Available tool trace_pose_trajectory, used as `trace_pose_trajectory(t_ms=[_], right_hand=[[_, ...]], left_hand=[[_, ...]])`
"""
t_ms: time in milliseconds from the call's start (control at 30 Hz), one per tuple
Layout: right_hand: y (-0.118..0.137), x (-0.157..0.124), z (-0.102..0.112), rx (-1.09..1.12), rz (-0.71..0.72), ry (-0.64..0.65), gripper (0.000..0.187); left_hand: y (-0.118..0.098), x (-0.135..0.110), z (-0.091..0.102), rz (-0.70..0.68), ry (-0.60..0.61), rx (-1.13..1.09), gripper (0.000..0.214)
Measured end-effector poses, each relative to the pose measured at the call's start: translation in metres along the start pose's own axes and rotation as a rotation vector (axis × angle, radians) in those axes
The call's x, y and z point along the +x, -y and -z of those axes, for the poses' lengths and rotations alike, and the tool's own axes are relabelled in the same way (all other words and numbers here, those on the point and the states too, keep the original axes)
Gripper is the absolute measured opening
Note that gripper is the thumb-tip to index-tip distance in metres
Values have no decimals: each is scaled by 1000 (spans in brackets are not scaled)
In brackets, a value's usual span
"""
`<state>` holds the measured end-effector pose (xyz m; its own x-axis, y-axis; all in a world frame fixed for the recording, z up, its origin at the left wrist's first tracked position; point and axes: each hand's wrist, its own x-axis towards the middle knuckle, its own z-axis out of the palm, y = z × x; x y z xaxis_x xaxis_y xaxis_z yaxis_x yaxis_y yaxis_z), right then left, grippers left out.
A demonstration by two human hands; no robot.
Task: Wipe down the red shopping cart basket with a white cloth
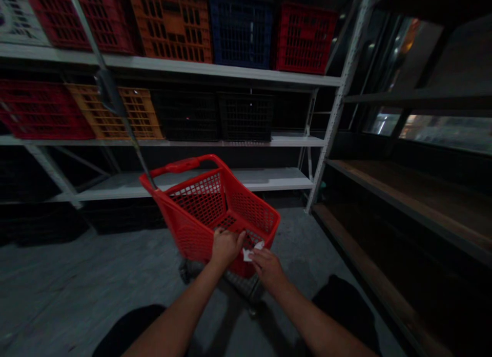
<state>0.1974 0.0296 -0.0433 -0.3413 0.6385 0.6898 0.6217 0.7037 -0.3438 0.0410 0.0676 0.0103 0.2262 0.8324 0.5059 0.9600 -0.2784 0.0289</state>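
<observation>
Head view: white metal shelving (238, 71) stacked with plastic crates (242, 32) bounds the space ahead, and a rack with wooden shelves (418, 195) edges my right; concrete floor (96, 275) spreads wide on my left and narrows to a strip between cart and rack. A red shopping cart (251, 208) stands before me, a pole (109, 93) slanting up from its handle end. My left hand (226, 247) curls over its near rim; my right hand (268, 266) pinches a crumpled white scrap (246, 255) there
</observation>
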Motion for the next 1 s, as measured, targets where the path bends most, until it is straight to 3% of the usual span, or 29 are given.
trace_pose_trajectory(t_ms=[100,200,267,467,533,667,733,833,933,1000], right_hand=[[-30,13,15,-3,-51,14,24],[-51,26,28,-12,-215,-23,20],[-45,27,28,30,-276,-32,19],[15,0,3,177,-246,19,25],[10,2,5,158,-267,27,24],[-29,26,22,72,-318,0,23],[-38,33,28,29,-364,-29,21],[-19,28,25,20,-383,21,20],[10,11,19,104,-320,86,22],[15,4,20,163,-273,115,25]], left_hand=[[11,-2,4,-16,23,-4,55],[12,-1,7,-22,39,-4,54],[8,0,6,-19,42,-6,54],[1,1,5,-13,50,-35,52],[2,0,5,-18,51,-47,49],[0,-1,4,-25,34,-54,49],[-3,0,3,-32,18,-57,49],[-5,1,1,-39,-3,-64,48],[-2,0,1,-51,-10,-74,47],[1,-3,1,-66,-11,-82,46]])
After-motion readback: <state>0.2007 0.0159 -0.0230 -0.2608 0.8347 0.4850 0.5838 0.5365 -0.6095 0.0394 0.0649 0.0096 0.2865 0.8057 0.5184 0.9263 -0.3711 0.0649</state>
